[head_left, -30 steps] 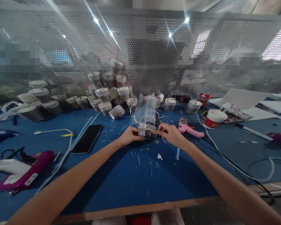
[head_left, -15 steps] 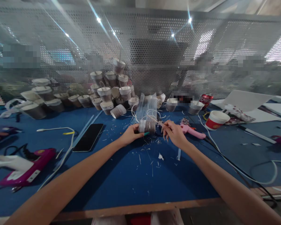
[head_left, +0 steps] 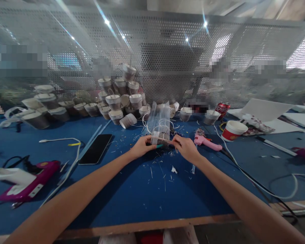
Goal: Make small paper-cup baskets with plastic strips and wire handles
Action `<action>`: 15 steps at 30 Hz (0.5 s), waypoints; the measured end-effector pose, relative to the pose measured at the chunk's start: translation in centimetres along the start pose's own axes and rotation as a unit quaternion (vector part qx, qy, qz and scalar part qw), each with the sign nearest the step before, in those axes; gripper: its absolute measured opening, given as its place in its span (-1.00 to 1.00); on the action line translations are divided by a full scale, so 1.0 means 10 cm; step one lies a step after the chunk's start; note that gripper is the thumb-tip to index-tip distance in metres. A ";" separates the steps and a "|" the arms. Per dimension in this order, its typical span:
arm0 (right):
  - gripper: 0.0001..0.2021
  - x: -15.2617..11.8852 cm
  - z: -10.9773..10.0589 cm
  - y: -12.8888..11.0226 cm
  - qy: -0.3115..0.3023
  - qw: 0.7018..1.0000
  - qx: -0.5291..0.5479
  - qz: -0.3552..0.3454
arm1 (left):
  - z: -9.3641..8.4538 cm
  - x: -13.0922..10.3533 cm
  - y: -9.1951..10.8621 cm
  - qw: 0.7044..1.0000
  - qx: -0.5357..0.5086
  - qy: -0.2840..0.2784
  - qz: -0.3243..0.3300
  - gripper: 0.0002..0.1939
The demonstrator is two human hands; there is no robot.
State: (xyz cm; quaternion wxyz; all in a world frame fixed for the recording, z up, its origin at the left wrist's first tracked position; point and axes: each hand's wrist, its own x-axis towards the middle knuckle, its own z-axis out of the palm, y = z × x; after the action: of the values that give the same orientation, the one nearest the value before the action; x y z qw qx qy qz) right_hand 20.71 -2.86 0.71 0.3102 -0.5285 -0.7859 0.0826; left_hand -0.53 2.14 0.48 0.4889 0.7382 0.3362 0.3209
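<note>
Running along the near edge of the blue table (head_left: 142, 200): one wooden rim (head_left: 180, 222).

Scraps: pale clippings scattered over the tabletop, one larger white scrap (head_left: 174, 170) among them.

Left side, near: a magenta power strip (head_left: 33, 186) with a white plug (head_left: 14, 177) in it; a white cable (head_left: 72, 139) with a yellow tag; a black phone (head_left: 96, 149), screen up.

Centre, principal item: one small cup (head_left: 164, 136), grey-brown with a pale band, tipped on its side, between the two hands and just above the table.

Left hand (head_left: 141, 147): fingers and thumb curled about the cup's left end, gripping it; green nail on the thumb.

Right hand (head_left: 185, 147): nearly closed, thumb and fingers pinching a thin pale strip (head_left: 170, 141) that lies across the cup.

Right of the hands: one pink glue gun (head_left: 209, 144), lying down, a translucent stick (head_left: 193, 168) below it.

Behind the cup: a bundle of transparent sticks (head_left: 159, 117), with loose white cord looped over it.

Further right: a red-and-white paper cup (head_left: 234, 130); behind it, a red can (head_left: 222, 110).

Further left: stacked grey cups (head_left: 114, 101), white-rimmed, several tiers.

Rear: a perforated metal screen (head_left: 167, 61), lights showing as bright points.
</note>
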 end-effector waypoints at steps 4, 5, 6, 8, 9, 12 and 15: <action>-0.76 0.02 -0.02 -0.05 -0.013 0.995 -0.099 0.020 | -0.01 -0.01 -0.03 1.000 0.000 -0.010 0.004 -0.61; -0.76 0.02 -0.04 -0.07 -0.022 0.993 -0.115 0.032 | -0.01 -0.01 -0.03 1.000 -0.003 -0.015 0.004 -0.62; -0.76 0.02 -0.05 -0.09 -0.032 0.991 -0.126 0.044 | -0.01 -0.01 -0.04 1.000 -0.006 -0.018 0.003 -0.62; -0.75 0.03 -0.08 -0.13 -0.046 0.987 -0.141 0.064 | 0.00 -0.02 -0.03 1.000 -0.014 -0.022 0.001 -0.62; -0.75 0.04 -0.09 -0.14 -0.055 0.985 -0.145 0.073 | 0.00 -0.02 -0.03 1.000 -0.017 -0.024 -0.001 -0.62; -0.73 0.04 -0.11 -0.14 -0.090 0.985 -0.114 0.089 | 0.00 -0.01 -0.02 1.000 -0.019 -0.023 -0.008 -0.62; -0.82 0.03 -0.10 -0.09 -0.076 0.995 -0.019 0.068 | -0.01 0.00 -0.01 0.999 -0.026 -0.019 -0.014 -0.62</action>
State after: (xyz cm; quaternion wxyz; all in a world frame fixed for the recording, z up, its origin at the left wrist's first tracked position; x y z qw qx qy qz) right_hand 20.50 -3.18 2.00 0.2329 -0.5789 -0.7708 0.1282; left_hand -0.64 2.20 0.38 0.5183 0.7266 0.3291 0.3084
